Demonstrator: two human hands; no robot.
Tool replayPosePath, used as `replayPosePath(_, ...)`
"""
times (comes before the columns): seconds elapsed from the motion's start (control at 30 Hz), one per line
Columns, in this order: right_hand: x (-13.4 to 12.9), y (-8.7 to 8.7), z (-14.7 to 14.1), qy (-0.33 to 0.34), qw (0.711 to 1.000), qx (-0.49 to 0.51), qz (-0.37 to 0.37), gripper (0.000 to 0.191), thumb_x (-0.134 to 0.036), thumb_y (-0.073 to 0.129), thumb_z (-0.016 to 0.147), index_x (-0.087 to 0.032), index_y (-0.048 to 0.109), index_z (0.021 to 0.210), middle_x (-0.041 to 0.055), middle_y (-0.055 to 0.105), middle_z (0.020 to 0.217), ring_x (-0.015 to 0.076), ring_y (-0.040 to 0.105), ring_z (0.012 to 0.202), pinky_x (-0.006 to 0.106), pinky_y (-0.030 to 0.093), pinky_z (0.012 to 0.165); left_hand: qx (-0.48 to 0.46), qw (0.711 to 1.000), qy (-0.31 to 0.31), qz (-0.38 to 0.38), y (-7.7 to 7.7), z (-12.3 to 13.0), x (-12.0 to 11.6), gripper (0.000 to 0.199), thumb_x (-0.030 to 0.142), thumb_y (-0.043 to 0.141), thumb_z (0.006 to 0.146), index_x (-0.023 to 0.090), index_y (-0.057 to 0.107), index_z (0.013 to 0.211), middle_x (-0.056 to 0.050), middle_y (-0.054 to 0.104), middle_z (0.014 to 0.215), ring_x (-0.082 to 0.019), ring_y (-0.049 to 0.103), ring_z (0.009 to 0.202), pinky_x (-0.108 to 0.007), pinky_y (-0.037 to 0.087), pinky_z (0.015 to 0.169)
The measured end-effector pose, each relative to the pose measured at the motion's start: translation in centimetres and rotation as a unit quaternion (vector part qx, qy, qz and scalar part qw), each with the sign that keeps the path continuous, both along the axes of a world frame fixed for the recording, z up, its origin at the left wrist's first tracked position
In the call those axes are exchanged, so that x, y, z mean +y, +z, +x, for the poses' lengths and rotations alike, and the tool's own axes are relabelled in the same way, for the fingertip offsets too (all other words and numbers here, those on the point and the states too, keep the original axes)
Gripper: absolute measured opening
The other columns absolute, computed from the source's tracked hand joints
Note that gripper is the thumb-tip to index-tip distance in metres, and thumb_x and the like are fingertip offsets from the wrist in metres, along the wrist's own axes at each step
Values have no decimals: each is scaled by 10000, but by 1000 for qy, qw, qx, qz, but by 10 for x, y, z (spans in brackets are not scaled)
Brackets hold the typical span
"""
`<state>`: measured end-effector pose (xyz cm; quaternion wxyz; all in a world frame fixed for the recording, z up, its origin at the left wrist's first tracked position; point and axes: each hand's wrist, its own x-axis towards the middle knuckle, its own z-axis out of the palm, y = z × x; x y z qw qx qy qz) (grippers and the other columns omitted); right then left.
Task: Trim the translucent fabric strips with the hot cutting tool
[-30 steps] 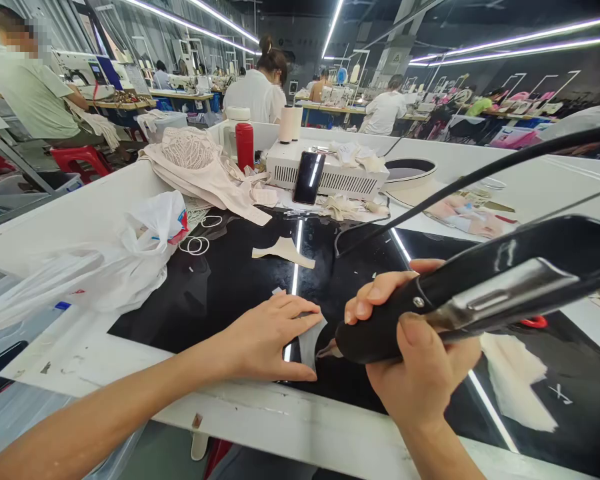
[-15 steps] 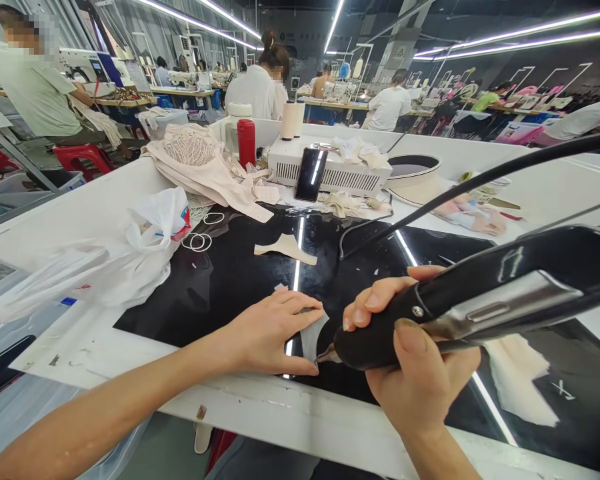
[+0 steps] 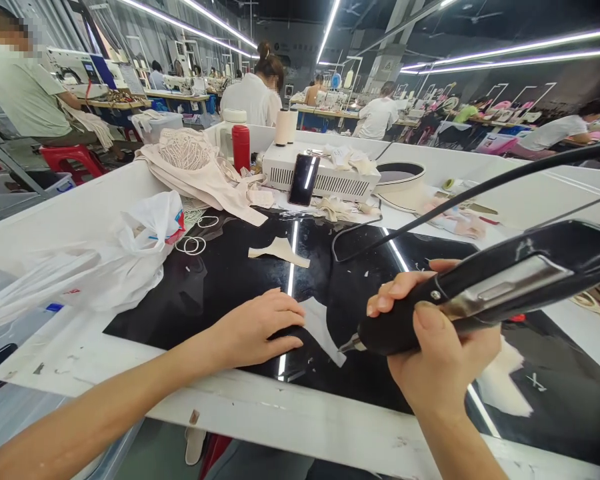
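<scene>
A light grey, curved fabric piece (image 3: pixel 323 328) lies on the glossy black sheet (image 3: pixel 220 280). My left hand (image 3: pixel 263 327) rests flat just left of it, fingers apart, fingertips near its left edge. My right hand (image 3: pixel 435 347) is wrapped round a black handheld tool (image 3: pixel 485 287) with a metal lever. The tool's pointed metal tip is at the right edge of the grey piece, near its lower end. Farther back on the sheet is a beige curved piece (image 3: pixel 280 251). A pale fabric piece (image 3: pixel 510 380) lies partly behind my right wrist.
At the back stand a white vented box (image 3: pixel 320 179), a phone (image 3: pixel 304 180) and a red bottle (image 3: pixel 241 148). Beige bras (image 3: pixel 195 167) and a white plastic bag (image 3: pixel 130 253) lie left. A black cable (image 3: pixel 460 200) arches across the right. Several people sit beyond.
My left hand has moved off the grey piece and a little left. The grey piece and the tool in my right hand have shifted right. The camera view has shifted slightly.
</scene>
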<state>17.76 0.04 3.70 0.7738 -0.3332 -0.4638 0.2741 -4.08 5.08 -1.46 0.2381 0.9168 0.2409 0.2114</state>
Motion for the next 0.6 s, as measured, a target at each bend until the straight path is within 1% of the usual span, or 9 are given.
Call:
replayPosePath(0.1, 6, 0, 10, -21, 1000, -6, 4, 367, -282, 849, 793, -265, 668, 1111, -33, 681, 785, 159, 623, 598, 321, 548, 539, -12, 1000, -27, 2, 1, 2, -3, 197, 271, 633, 1024, 196, 754, 1160, -92, 740, 1208, -229, 676, 1153, -487, 421, 1217)
replayPosePath(0.23, 11, -1, 18, -33, 999, -11, 12, 357, -293, 854, 803, -270, 673, 1111, -42, 690, 789, 153, 627, 592, 321, 543, 552, -26, 997, -77, -12, 4, 5, -8, 195, 242, 584, 1054, 191, 761, 1118, -58, 775, 1100, -195, 696, 1020, -436, 463, 1176)
replayPosePath(0.3, 13, -2, 19, -35, 999, -13, 13, 356, -283, 852, 805, -267, 675, 1114, -42, 695, 794, 151, 632, 595, 321, 543, 566, -39, 996, -83, -20, 4, 6, -7, 214, 235, 554, 1071, 189, 759, 1108, -45, 781, 1058, -183, 694, 993, -386, 501, 1121)
replayPosePath(0.37, 15, -1, 19, -35, 999, -14, 14, 357, -272, 850, 802, -265, 676, 1114, -41, 699, 797, 152, 634, 597, 320, 543, 568, -43, 996, -68, -23, 4, 7, -3, 235, 231, 523, 1085, 183, 750, 1124, -48, 775, 1060, -181, 690, 1003, -332, 540, 1029)
replayPosePath(0.43, 15, 1, 17, -34, 999, -10, 16, 358, -267, 850, 794, -267, 677, 1107, -43, 699, 792, 153, 630, 593, 318, 544, 553, -35, 998, -44, -20, 3, 8, 4, 253, 230, 495, 1096, 187, 738, 1151, -54, 763, 1094, -183, 688, 1033, -307, 550, 974)
replayPosePath(0.5, 15, 4, 14, -32, 999, -1, 18, 353, -275, 853, 787, -268, 674, 1091, -46, 695, 783, 153, 625, 587, 315, 545, 539, -25, 999, -32, -18, 3, 10, 11, 254, 231, 487, 1098, 199, 729, 1169, -54, 753, 1135, -190, 683, 1079, -313, 542, 993)
replayPosePath(0.6, 14, 7, 5, -18, 1000, 12, 21, 353, -290, 856, 789, -261, 665, 1085, -44, 690, 784, 149, 623, 583, 313, 546, 536, -19, 998, -59, -21, 3, 12, 19, 213, 220, 531, 1082, 200, 723, 1170, -51, 753, 1193, -205, 658, 1178, -337, 512, 1072)
